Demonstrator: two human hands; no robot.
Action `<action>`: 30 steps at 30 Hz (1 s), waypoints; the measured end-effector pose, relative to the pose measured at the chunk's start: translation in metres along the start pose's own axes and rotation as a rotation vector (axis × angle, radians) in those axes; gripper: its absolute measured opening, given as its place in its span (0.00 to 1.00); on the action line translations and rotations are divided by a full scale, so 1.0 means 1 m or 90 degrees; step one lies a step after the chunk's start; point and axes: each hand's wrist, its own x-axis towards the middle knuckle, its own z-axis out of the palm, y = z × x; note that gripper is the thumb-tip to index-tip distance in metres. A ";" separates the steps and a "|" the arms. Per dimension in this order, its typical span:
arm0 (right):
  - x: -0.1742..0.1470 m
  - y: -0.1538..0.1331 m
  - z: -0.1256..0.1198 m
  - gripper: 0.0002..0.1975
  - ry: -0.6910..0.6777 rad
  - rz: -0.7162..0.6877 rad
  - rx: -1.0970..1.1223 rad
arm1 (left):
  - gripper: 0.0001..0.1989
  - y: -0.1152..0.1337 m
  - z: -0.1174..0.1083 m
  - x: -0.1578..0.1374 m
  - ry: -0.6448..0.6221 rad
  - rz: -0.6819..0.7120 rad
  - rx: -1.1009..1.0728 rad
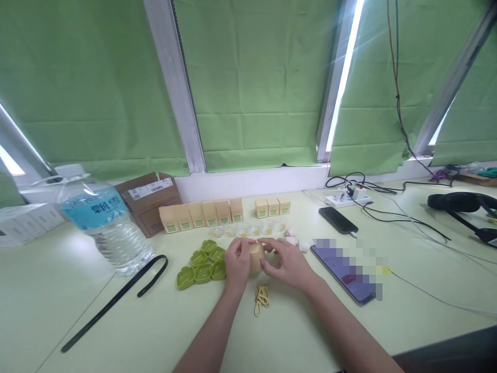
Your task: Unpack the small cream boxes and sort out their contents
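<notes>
A small kraft cardboard box (255, 258) stands on the table between both hands. My left hand (237, 263) is closed on its left side, with the thumb and fingers at the top edge. From the right, my right hand (286, 263) grips the same box between thumb and fingers. Beside my left hand lie several green flower-shaped dishes (202, 273). A bundle of yellow cord or bands (261, 299) rests in front of the box. Behind the hands is a row of clear little cups (243, 231) with yellow centres. A few white and pinkish pieces (303, 245) sit near my right hand.
Tall kraft boxes (198, 214) and smaller boxes (272, 207) line the back. At left are a large water bottle (104, 223), a brown carton (149, 199) and a black strap (112, 304). Phones (337, 220), a power strip (349, 199) and a headset (454, 202) lie to the right.
</notes>
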 end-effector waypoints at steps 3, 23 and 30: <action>-0.001 -0.001 0.001 0.28 0.008 -0.016 -0.020 | 0.13 0.000 0.001 0.000 0.001 -0.001 0.021; 0.005 0.017 0.012 0.13 0.190 -0.095 0.106 | 0.13 -0.003 0.007 0.001 0.037 -0.184 -0.146; 0.003 0.020 0.014 0.15 0.162 -0.068 0.092 | 0.13 -0.003 0.007 0.000 0.036 -0.157 -0.126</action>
